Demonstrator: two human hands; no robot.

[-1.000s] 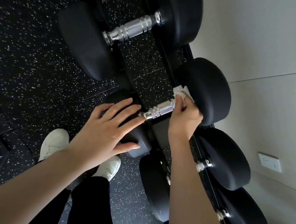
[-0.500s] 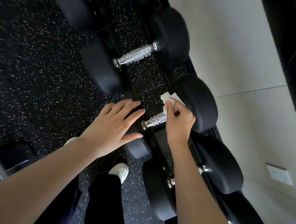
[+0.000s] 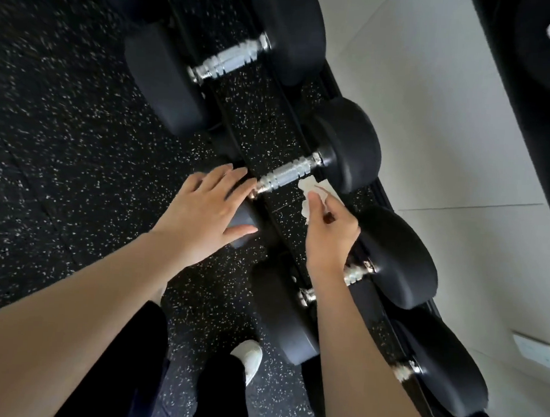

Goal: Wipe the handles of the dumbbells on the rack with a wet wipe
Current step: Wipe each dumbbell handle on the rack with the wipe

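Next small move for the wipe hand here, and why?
Probably move the right hand so its wet wipe comes onto the chrome handle and wraps it. The wipe is pinched just beside the handle's wall-side end, seemingly not touching. The handle is bare, and the left hand rests flat on the near dumbbell head.

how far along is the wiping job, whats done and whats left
Done: a second ago the wipe was on the middle handle; now it sits just off it, so that handle looks at least partly wiped. In hand: the right hand pinches the wipe, the left hand rests on that dumbbell's near head. Left: the upper handle and nearer handles show no sign either way.
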